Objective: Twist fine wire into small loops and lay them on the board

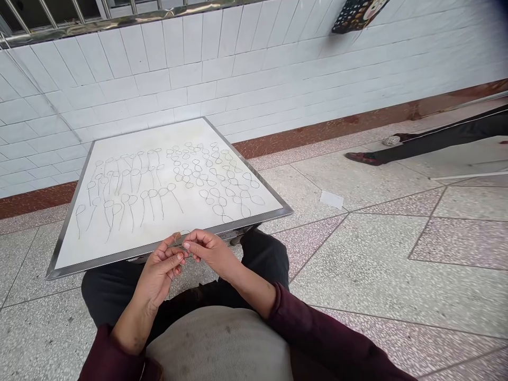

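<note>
The white, metal-edged tabletop (130, 131) carries thin dark strands in two groups: single loops with long tails (126, 172) set out in rows at the left, and loops without long tails (214, 180), many seemingly paired, clustered at the right. At its near edge, the person's left hand (164, 264) and right hand (206, 251) sit close together, each grip pinching one looped strand (175, 241) between the fingertips.

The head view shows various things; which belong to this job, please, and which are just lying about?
Likely in use: wire in left hand and right hand; looped wires; table.

Seemingly unrelated: white rectangle on floor; patterned item on wall.
</note>
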`<state>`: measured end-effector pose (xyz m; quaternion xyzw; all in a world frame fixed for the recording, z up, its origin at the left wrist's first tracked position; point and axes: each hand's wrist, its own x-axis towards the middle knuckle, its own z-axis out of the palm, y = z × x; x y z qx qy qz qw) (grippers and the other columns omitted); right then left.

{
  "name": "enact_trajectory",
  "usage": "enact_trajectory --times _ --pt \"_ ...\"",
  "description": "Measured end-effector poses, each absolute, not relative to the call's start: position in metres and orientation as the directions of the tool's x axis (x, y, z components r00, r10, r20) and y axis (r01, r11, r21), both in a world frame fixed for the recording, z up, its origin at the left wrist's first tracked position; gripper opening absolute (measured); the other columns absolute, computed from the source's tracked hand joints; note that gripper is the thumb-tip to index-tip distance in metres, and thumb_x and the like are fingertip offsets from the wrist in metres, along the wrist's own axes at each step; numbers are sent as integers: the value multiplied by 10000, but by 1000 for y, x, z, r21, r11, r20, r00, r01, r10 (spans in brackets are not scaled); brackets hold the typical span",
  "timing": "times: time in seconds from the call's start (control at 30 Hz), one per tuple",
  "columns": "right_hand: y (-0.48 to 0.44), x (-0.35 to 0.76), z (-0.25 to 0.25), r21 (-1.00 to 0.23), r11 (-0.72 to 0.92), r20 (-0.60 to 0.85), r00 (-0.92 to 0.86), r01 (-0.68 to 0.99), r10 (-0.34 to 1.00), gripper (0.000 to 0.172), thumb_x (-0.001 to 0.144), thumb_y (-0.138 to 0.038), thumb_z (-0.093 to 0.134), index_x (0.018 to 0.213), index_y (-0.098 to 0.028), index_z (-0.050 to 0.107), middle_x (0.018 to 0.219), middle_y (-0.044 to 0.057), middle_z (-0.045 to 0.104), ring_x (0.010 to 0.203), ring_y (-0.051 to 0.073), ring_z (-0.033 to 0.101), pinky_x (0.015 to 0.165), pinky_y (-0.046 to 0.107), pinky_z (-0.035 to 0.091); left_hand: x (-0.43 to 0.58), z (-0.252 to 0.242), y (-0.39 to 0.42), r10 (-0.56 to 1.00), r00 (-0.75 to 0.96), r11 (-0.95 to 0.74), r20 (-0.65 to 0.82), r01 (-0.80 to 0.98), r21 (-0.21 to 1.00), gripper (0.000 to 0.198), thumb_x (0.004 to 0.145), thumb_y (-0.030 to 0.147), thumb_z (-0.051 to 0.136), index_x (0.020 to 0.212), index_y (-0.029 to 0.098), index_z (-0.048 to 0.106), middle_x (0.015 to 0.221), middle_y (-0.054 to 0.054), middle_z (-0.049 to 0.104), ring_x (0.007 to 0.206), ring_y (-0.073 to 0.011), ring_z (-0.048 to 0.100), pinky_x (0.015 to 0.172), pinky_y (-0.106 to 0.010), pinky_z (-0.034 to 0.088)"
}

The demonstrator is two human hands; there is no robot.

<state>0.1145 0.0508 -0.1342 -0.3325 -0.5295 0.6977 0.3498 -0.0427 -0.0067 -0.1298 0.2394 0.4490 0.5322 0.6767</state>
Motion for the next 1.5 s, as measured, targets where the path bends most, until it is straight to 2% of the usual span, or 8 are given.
enact_trajectory --times 0.23,0.57,0.87,1.03,1.5 --pt "53 115 -138 -945 -249 -86 -572 -212 816 220 756 -382 739 845 -191 675 714 -17 630 653 109 539 606 247 405 -40 -130 -7 922 31 341 -386 -535 773 565 681 172 812 1201 149 594 760 -10 650 625 -70 546 500 -148 385" --pt "55 115 -148 -943 -247 -122 -460 -223 880 209 715 -371 759 792 -196 676 732 -22 607 604 95 447 587 254 376 -37 -136 -10 911 17 378 -411 -430 820 618 616 218 843 1177 149 592 691 9 624 584 -93 555 491 -180 397" --pt "65 116 -157 -922 -294 -165 -431 -253 887 227 693 -378 772 756 -191 660 663 -30 573 573 94 422 574 261 338 -36 -150 -26 929 -70 325 -363 -313 892 566 649 282 813 1164 163 610 687 8 606 606 -111 545 496 -202 414" --pt "70 118 -157 -914 -324 -195 -433 -246 880 253 671 -386 782 752 -182 658 651 -30 571 566 89 418 566 255 321 -33 -151 -34 954 -83 261 -288 -245 934 518 687 308 776 1159 170 614 676 13 588 600 -112 527 509 -219 440" --pt "68 115 -161 -947 -282 -191 -441 -151 877 289 691 -440 761 753 -181 649 684 -17 571 586 102 430 587 264 350 -34 -164 -42 943 -120 271 -311 -268 925 488 624 284 783 1075 168 637 637 17 570 555 -129 527 452 -240 467"
